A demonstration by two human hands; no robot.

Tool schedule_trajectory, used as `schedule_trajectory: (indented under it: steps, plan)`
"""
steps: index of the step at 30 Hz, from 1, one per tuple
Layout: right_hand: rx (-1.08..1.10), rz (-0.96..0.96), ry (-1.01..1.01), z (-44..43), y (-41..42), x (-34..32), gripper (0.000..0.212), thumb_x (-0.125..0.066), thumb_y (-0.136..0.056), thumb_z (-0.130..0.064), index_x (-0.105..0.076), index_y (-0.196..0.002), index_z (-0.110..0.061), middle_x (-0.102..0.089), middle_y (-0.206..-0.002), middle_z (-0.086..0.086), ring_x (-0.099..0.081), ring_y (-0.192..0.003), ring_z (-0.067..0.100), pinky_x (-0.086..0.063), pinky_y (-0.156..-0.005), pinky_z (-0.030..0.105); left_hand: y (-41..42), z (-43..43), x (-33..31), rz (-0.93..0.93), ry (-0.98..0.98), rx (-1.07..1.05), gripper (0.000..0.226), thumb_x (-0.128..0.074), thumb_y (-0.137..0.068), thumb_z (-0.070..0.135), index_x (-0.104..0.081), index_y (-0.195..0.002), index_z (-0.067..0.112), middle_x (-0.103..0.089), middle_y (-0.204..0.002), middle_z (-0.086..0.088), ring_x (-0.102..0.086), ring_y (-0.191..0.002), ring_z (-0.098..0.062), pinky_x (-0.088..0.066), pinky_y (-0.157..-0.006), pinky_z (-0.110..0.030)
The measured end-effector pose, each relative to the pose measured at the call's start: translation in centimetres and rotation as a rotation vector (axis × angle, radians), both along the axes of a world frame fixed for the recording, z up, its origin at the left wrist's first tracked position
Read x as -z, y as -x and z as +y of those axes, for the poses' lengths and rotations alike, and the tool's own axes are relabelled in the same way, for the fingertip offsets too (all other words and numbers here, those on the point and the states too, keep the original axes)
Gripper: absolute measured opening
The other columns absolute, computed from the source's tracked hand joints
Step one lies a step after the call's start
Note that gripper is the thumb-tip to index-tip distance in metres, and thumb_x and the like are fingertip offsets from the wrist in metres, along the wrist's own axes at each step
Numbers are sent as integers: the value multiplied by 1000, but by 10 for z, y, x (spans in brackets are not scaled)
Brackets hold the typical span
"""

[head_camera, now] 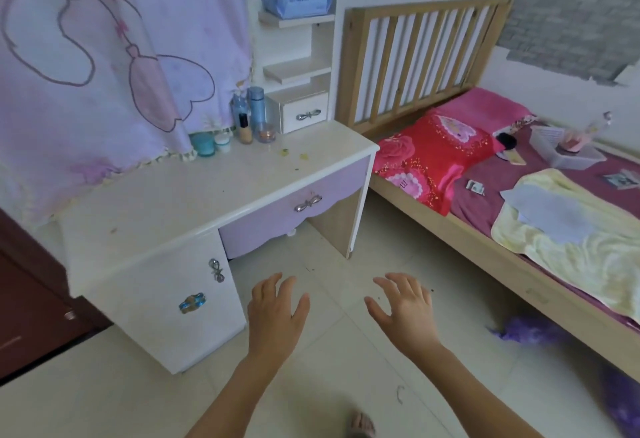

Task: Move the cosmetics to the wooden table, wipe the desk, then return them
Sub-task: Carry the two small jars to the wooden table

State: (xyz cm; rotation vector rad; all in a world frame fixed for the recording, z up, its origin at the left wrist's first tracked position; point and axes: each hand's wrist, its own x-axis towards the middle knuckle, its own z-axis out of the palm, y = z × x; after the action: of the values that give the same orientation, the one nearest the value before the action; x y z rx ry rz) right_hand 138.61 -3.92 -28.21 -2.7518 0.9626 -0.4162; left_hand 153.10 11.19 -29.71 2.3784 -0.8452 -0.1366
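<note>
A white desk (166, 202) with a lilac drawer stands left of centre. Cosmetics cluster at its back right corner: a teal jar (202, 144), a small white jar (222, 140), a foundation bottle (245, 129), a tall blue bottle (256, 105), a clear spray bottle (238, 104) and a clear round pot (266, 132). Small yellowish stains (294, 154) mark the top near them. My left hand (277, 313) and right hand (403, 309) hover over the floor in front of the desk, both open, fingers spread, holding nothing.
A lilac curtain (104, 56) hangs behind the desk. A white shelf unit (301, 70) with a wipes pack (296, 1) stands at the desk's back. A wooden bed (485, 195) with pillows and a blanket is on the right. A dark brown cabinet (27, 299) sits far left.
</note>
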Motion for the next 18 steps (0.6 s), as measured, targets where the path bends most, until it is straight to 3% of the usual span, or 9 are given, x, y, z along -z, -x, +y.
schedule_trajectory:
  steps: [9,14,18]
  plan:
    - [-136,-185,-57,-121,-130,-13,36,-66,-82,-32,-64,-112,-12,-58,-122,11,-48,-120,29,-35,-94,41,-106,-93,-23,-69,-12,-215,43,-48,-91,38,-51,-127,15,-45,-136,-7,-33,-125,-27,-29,-101,-36]
    - [-335,-207,35,-171,-184,-17,34,-85,-61,-22,-71,-89,-10,-69,-92,13,-66,-87,33,-52,-71,46,-139,-137,-28,-28,29,-349,44,-49,-91,38,-52,-126,13,-46,-136,-10,-33,-126,-27,-26,-102,-36]
    - [-428,-175,-26,-191,-217,-1,33,-84,-62,-20,-71,-90,-7,-69,-93,15,-66,-88,33,-53,-70,45,-143,-154,-15,-24,-28,-353,73,-26,-76,58,-57,-120,9,-54,-126,-12,-42,-119,-33,-35,-98,-39]
